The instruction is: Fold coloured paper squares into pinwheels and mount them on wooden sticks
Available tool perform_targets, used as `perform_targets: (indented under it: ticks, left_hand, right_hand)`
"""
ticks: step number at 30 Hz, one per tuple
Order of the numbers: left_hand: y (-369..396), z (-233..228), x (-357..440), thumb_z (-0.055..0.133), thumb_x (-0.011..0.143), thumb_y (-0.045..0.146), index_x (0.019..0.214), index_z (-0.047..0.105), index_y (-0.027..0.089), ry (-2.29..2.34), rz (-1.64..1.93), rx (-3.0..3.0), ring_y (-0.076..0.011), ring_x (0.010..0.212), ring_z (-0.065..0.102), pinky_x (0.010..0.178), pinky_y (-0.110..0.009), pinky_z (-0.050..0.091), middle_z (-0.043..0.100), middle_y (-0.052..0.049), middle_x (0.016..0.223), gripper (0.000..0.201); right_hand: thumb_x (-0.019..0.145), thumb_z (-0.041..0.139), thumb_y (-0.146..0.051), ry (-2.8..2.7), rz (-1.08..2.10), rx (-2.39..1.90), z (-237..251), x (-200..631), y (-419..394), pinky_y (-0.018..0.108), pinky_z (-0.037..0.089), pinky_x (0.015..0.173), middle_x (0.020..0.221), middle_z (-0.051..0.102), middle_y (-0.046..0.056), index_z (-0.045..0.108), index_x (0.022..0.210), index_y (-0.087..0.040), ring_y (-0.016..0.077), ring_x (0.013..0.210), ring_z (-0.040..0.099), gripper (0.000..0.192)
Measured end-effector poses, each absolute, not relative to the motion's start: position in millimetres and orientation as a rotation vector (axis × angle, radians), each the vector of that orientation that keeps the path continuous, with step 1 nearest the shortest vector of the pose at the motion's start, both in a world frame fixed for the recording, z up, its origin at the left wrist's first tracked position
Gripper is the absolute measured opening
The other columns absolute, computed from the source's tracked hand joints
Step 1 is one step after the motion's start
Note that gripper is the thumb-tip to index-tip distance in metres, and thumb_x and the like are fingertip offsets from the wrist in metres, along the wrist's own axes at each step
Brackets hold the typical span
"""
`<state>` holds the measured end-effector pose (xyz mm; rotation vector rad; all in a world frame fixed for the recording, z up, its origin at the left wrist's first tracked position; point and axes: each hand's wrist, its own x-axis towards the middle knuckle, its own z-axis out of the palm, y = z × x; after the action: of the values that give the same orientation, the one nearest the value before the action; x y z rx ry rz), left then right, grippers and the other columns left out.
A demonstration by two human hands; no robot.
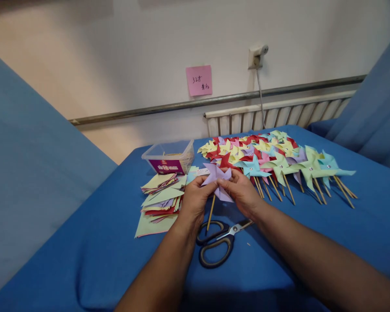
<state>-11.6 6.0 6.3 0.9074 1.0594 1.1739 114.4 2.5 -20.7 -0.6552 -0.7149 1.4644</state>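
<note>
lilac paper pinwheel (pixel 213 174) pinched by left hand (pixel 195 195) and right hand (pixel 242 188); probably near finished

done: wide spread of made-up pinwheels (pixel 279 166) on sticks, laid on the blue cloth (pixel 110 255) to the right and beyond the hands. red, yellow, pink, green, blue; several with a small shiny dot at the centre.

left: coloured paper stack (pixel 162 203) on the left side, in layered piles. would judge a fair amount to go. behind the stack, clear plastic box (pixel 189 157) with a purple label (pixel 169 167); contents hard to make out from this angle.

current piece: blades folded in, thin stick (pixel 211 211) slanting down below. can't tell about a fixing at the hub, hidden by thumbs.

position: squarely between both hands, face toward the camera, raised above the cloth. thumbs on the near face, close together at the middle, fingers mostly behind. scissors (pixel 234 229) just below, partly open, blades pointing right.
</note>
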Motion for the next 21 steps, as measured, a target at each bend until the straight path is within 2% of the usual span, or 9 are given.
perform_targets:
  ticks: [4,9,12,21]
  left_hand:
    - [4,10,-13,0.088,0.057,0.026,0.082,0.073,0.012,0.980,1.100,0.924,-0.0146,0.064,0.064,0.065,-0.026,0.049,0.072,-0.006,0.075,0.032]
    - [0,20,-16,0.091,0.053,0.022,0.091,0.074,0.013,0.887,1.025,1.013,-0.0168,0.073,0.066,0.075,-0.029,0.051,0.074,-0.007,0.086,0.043]
    - [-2,22,-14,0.093,0.050,0.023,0.089,0.073,0.013,0.924,1.081,1.102,-0.0173,0.076,0.066,0.078,-0.029,0.050,0.075,-0.007,0.087,0.045]
    - [1,16,-12,0.090,0.056,0.032,0.085,0.074,0.014,0.980,1.120,1.212,-0.0162,0.070,0.064,0.072,-0.027,0.048,0.074,-0.005,0.080,0.038]
  right_hand:
    - [0.059,0.090,-0.029,-0.683,1.499,-0.651,-18,119,4,0.031,0.052,0.072,0.082,0.075,0.001,0.070,0.091,-0.019,0.0166,0.070,0.067,0.040]
    - [0.060,0.089,-0.025,-0.613,1.576,-0.627,-10,127,5,0.028,0.051,0.069,0.086,0.077,0.002,0.073,0.093,-0.019,0.0156,0.070,0.067,0.038]
    - [0.062,0.088,-0.023,-0.627,1.590,-0.618,-9,130,6,0.028,0.051,0.068,0.083,0.076,0.002,0.073,0.089,-0.018,0.0153,0.069,0.067,0.032]
    - [0.060,0.088,-0.022,-0.629,1.605,-0.614,-10,129,6,0.027,0.050,0.068,0.081,0.075,0.001,0.073,0.090,-0.018,0.0148,0.069,0.067,0.033]
